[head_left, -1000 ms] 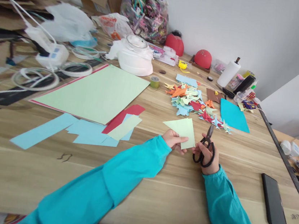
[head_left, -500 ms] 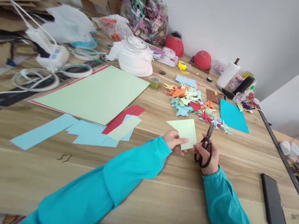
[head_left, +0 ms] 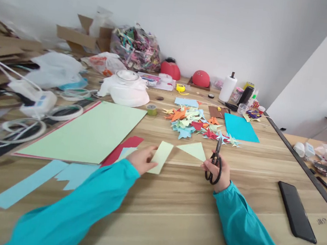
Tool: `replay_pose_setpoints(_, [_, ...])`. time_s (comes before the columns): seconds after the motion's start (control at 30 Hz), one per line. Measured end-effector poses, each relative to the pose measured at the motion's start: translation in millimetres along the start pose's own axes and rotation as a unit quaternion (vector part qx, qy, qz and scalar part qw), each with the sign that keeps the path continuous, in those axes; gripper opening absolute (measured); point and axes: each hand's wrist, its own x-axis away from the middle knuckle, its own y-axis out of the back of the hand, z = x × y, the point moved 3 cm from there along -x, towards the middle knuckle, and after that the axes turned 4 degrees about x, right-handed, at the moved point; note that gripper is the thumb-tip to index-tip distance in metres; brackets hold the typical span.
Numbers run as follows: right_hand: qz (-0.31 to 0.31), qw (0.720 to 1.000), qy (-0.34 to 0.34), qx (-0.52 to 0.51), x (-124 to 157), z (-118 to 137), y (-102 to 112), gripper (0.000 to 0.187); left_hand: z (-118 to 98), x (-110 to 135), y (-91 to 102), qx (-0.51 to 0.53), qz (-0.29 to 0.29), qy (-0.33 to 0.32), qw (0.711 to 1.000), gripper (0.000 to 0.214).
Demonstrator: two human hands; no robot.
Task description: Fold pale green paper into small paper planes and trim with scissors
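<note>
My left hand (head_left: 143, 159) pinches a pale green paper strip (head_left: 161, 157) by its left side, close to the coloured offcuts. In my right hand (head_left: 218, 172) are black scissors (head_left: 215, 162), blades pointing away from me. The same hand's fingertips hold a corner of a pale green paper triangle (head_left: 193, 150). A gap separates the strip from the triangle. Beyond the hands lies a pile of folded paper stars (head_left: 193, 120) in orange, red, blue and green. Large pale green sheets (head_left: 87, 133) are stacked to the left.
Blue paper pieces (head_left: 29, 185) and a red offcut (head_left: 122, 149) lie left of my hands. A black phone (head_left: 297, 210) is at the right. Turquoise paper (head_left: 242, 127), a tape roll (head_left: 151, 110) and a yellow tape measure (head_left: 180, 88) sit farther back. Cables (head_left: 16, 132) coil at the far left.
The green paper held between both hands is now apart as a strip and a triangle. My left hand has moved left with the strip. The view has tilted up.
</note>
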Motion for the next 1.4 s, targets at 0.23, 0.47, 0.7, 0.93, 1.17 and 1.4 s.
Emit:
replay_pose_setpoints(0.23, [0.01, 1.0, 0.028, 0.0, 6.1, 9.0, -4.8, 0.059, -0.3, 34.0, 54.2, -0.45, -0.041, 0.045, 0.891, 0.048])
replay_pose_setpoints(0.47, [0.041, 0.998, 0.051, -0.003, 15.0, 17.9, -10.8, 0.061, -67.9, 39.0, -31.9, 0.155, 0.088, 0.031, 0.984, 0.039])
replay_pose_setpoints(0.7, [0.069, 0.996, 0.033, 0.041, 17.1, 12.4, -12.5, 0.056, -82.2, 12.8, -92.5, 0.581, 0.007, 0.091, 0.809, 0.036])
replay_pose_setpoints(0.93, [0.02, 0.996, 0.007, 0.089, 15.1, 10.0, -11.2, 0.055, -56.4, 8.3, -82.5, 0.607, -0.093, 0.099, 0.783, 0.04])
replay_pose_setpoints(1.17, [0.052, 0.99, -0.007, 0.134, 21.6, 3.3, -18.4, 0.057, -65.6, 14.9, -97.9, 0.602, -0.034, 0.106, 0.791, 0.041])
replay_pose_setpoints(1.4, [0.028, 0.988, 0.005, 0.151, 22.6, 6.3, -17.3, 0.053, -66.4, 15.6, -98.7, 0.622, -0.078, 0.108, 0.772, 0.039])
